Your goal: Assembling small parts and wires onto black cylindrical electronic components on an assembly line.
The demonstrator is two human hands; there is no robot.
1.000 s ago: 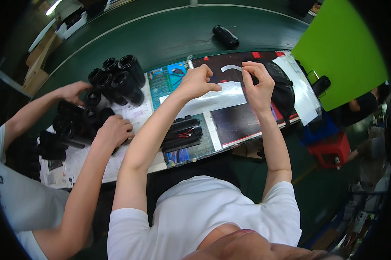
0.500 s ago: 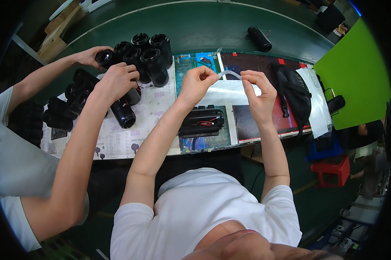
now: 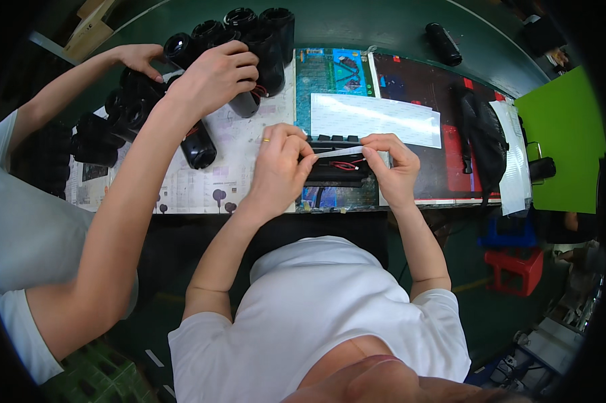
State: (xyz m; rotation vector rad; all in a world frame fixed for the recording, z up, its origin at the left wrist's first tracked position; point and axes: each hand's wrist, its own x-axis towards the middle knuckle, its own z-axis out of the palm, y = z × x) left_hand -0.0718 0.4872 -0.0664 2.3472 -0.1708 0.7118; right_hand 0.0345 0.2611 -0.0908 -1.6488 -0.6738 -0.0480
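A narrow white strip is stretched between my two hands, above a black elongated housing lying on the table. My left hand pinches the strip's left end, and my right hand pinches its right end. Red wires with a small pale connector show in the housing's opening below the strip. Part of the housing is hidden behind my fingers. Just beyond it lies a white sheet with a glossy surface.
To the left a co-worker's hands are among several black cylindrical shells. One black cylinder lies nearer. A black bag rests at the right, by a green panel. Another cylinder lies at the back.
My hands have come nearer and lower, bringing the strip from over the white sheet to over the housing. The strip was arched and is now nearly straight. The co-worker's hands have shifted among the cylinders.
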